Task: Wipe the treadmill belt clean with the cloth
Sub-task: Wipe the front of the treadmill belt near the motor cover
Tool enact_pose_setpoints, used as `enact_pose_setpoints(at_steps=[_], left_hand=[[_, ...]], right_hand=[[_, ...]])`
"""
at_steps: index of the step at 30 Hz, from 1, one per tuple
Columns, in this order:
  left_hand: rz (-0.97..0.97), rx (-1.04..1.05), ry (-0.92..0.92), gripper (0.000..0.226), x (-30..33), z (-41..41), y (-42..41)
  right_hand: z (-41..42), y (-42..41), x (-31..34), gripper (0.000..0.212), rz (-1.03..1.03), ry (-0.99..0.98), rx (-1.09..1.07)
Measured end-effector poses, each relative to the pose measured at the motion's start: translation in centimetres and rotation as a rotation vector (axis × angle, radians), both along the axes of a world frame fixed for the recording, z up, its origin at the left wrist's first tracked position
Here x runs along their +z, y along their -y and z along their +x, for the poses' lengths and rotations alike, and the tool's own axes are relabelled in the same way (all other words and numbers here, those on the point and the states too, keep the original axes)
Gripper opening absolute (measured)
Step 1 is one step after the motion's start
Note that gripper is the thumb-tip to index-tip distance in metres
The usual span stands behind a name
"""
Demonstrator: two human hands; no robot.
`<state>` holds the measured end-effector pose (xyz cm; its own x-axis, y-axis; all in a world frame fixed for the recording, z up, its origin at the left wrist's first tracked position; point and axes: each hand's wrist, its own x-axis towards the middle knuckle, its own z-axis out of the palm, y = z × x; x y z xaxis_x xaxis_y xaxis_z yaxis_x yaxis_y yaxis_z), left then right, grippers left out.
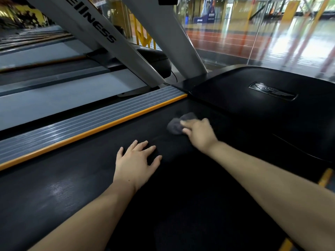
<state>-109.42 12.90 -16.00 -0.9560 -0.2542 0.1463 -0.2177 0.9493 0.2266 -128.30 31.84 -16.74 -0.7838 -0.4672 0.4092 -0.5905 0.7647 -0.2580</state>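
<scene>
The black treadmill belt (72, 178) fills the lower part of the view. A small grey cloth (176, 124) lies bunched on the belt near its front end, close to the black motor cover (253, 98). My right hand (198, 132) grips the cloth, fingers curled over it, and presses it onto the belt. My left hand (135, 160) rests flat on the belt with its fingers spread, a little behind and to the left of the cloth.
A grey ribbed side rail (87, 122) with an orange edge strip (101, 125) borders the belt on the left. Two grey uprights (101, 33) rise from the treadmill's front. Another treadmill stands at left. A glass wall is ahead.
</scene>
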Motion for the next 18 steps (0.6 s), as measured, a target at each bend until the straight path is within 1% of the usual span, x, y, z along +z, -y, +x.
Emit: enact_pose_setpoints(at_steps=[2, 3, 4, 5, 6, 8, 9, 11, 12, 14, 16, 18], left_hand=[[-0.004, 0.001, -0.001, 0.059, 0.1, 0.1, -0.1], [-0.005, -0.002, -0.001, 0.059, 0.2, 0.1, -0.2], [-0.008, -0.005, -0.002, 0.059, 0.2, 0.1, -0.2], [-0.011, -0.005, -0.003, 0.059, 0.2, 0.0, -0.1], [-0.012, -0.002, -0.002, 0.059, 0.2, 0.1, 0.0], [0.0, 0.001, -0.006, 0.059, 0.1, 0.1, -0.1], [0.006, 0.002, -0.011, 0.059, 0.1, 0.1, -0.2], [0.01, -0.001, -0.016, 0.059, 0.2, 0.1, -0.2], [0.008, -0.002, -0.014, 0.058, 0.2, 0.0, -0.2], [0.003, 0.0, -0.015, 0.058, 0.1, 0.0, 0.0], [-0.002, 0.0, -0.012, 0.059, 0.0, 0.1, 0.1], [-0.006, -0.006, -0.012, 0.06, -0.2, 0.1, 0.1]], right_hand=[[2.0, 0.7, -0.7, 0.035, 0.024, -0.02, 0.18], [1.2, 0.2, -0.4, 0.034, 0.031, -0.044, 0.229], [-0.2, -0.5, -0.2, 0.033, 0.04, -0.079, 0.231], [-2.1, -1.6, 0.0, 0.032, 0.052, -0.092, 0.177], [-4.4, -3.1, 0.1, 0.032, 0.049, -0.097, 0.071], [-8.3, -6.7, -0.1, 0.035, -0.009, -0.007, -0.207], [-9.0, -7.6, -0.5, 0.035, -0.058, 0.046, -0.278], [-7.7, -6.7, -0.6, 0.034, -0.071, 0.067, -0.289], [-6.0, -5.4, -0.3, 0.032, -0.056, 0.059, -0.25], [-1.6, -2.6, 0.0, 0.03, -0.033, 0.021, -0.089], [2.7, -0.5, -0.5, 0.034, 0.008, 0.005, 0.055], [4.2, -0.1, -0.7, 0.041, 0.026, 0.018, 0.159]])
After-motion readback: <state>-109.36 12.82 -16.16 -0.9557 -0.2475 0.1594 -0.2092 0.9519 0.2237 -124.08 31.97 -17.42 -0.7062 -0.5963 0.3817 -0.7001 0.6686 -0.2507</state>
